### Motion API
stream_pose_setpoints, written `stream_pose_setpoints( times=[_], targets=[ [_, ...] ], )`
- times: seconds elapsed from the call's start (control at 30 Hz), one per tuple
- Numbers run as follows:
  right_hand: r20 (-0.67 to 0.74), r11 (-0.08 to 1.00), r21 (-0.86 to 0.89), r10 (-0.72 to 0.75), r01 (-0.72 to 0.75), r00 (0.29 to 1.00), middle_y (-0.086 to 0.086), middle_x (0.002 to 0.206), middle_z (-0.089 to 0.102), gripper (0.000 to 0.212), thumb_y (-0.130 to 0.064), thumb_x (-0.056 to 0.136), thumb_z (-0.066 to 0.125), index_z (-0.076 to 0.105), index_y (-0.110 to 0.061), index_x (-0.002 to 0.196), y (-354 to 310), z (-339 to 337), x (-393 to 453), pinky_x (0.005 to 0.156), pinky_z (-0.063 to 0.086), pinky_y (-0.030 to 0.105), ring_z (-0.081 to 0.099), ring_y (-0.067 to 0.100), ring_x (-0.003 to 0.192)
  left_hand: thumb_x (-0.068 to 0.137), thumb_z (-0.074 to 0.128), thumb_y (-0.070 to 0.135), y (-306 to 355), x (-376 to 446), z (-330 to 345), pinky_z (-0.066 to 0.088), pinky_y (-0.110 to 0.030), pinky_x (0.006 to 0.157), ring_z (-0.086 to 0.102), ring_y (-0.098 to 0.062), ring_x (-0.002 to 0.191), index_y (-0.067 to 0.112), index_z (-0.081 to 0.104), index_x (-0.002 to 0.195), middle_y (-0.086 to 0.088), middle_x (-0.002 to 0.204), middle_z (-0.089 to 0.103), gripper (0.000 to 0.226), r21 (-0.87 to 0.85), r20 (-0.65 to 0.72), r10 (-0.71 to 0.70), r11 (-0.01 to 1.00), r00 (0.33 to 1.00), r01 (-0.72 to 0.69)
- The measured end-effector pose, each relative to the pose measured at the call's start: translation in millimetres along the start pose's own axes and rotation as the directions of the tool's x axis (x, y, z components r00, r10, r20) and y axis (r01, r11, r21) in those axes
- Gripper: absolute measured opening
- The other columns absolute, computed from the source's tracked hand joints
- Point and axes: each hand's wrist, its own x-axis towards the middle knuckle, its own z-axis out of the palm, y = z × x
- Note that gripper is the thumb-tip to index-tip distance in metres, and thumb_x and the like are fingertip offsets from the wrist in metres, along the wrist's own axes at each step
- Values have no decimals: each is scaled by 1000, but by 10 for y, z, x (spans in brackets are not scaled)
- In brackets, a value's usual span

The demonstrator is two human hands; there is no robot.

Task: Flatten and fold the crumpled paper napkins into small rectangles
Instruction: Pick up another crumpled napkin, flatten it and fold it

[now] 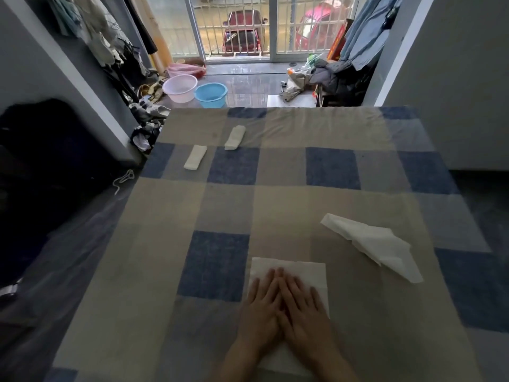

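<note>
White paper lies flat under both hands at the near edge of a bed covered in a checked cloth of tan, grey and blue squares. This napkin is spread smooth, its far edge and right side showing beyond the fingers, a bit more of it visible between the wrists. The left hand rests palm down on its left part, fingers straight and together, gripping nothing. The right hand lies palm down beside it, also flat and open, and its fingers overlap the left hand's fingers slightly in the middle, so the two hands form a narrow wedge pointing away from the person.

To the right and a little farther off, well apart from the hands, a crumpled napkin lies loose on a tan square, partly opened, with uneven flaps and a pointed corner toward the near right.

Toward the far left of the bed lie two folded napkins, each a small narrow rectangle. The nearer one sits on a grey square just beside a blue one; the farther one lies near it, closer to the bed's far edge. They do not touch.

Beyond the bed, on the glossy floor, a pale basin and a blue basin stand touching side by side. Clothes hang along the left wall.
</note>
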Motion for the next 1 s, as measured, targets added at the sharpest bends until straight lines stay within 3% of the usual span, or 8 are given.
stream_pose_setpoints(
  times=[0.13,0.2,0.3,0.4,0.47,0.67,0.9,1.0],
  targets=[
    [42,980,-122,161,-155,986,1,156,27,65,-52,95,11,24,-18,150,465,-90,-111,111,16,46,21,16,143,93,35,37,-55,3,27,14,-41,113,16,-15,147,17,25,152,2,159,20,62,-69,-105,-260,965,960,254],
    [55,970,-121,220,-213,974,3,154,31,67,-51,95,11,28,-14,148,492,-131,-102,107,21,50,28,20,139,92,35,37,-94,7,36,13,-44,114,15,-15,147,18,27,151,3,159,20,63,-50,-119,-297,955,947,294],
    [-29,957,-27,289,-290,957,11,152,30,63,-39,89,30,34,-6,143,307,-162,-31,108,19,46,35,26,135,89,37,37,-72,28,9,13,-49,113,19,-16,146,18,29,151,2,159,22,65,-29,-122,-289,957,950,288],
    [-118,970,214,147,-119,982,9,156,22,66,-27,86,39,26,-8,147,-67,-199,187,116,13,34,22,21,143,90,37,38,-41,44,3,14,-51,113,17,-18,147,18,29,151,1,159,21,64,5,-97,-295,955,951,297],
    [-107,967,253,54,-25,993,5,158,18,62,-25,91,36,23,-11,150,-328,-153,353,117,11,35,14,16,146,88,38,40,-54,50,3,11,-52,113,13,-19,148,19,30,150,0,159,21,66,73,-53,-278,957,959,281],
    [53,994,91,-67,62,996,-5,160,11,66,-42,94,37,14,-21,153,-150,20,379,117,6,32,9,10,147,85,42,39,-65,32,6,11,-53,113,12,-20,148,18,28,151,1,160,19,70,77,-48,-281,956,959,284],
    [27,983,-70,174,-172,984,4,155,29,67,-40,89,39,30,-12,148,243,-109,222,115,13,37,25,17,142,92,34,37,92,73,-69,4,-48,117,14,-19,148,15,30,150,-3,160,18,63,-89,-146,-354,935,924,344],
    [67,985,-119,133,-124,989,6,155,28,69,-37,86,41,29,-12,149,242,-96,221,114,12,40,23,20,144,97,29,34,320,114,-96,5,-43,117,9,-21,148,17,21,153,-2,162,12,59,-209,-192,-198,965,961,157]
  ],
)
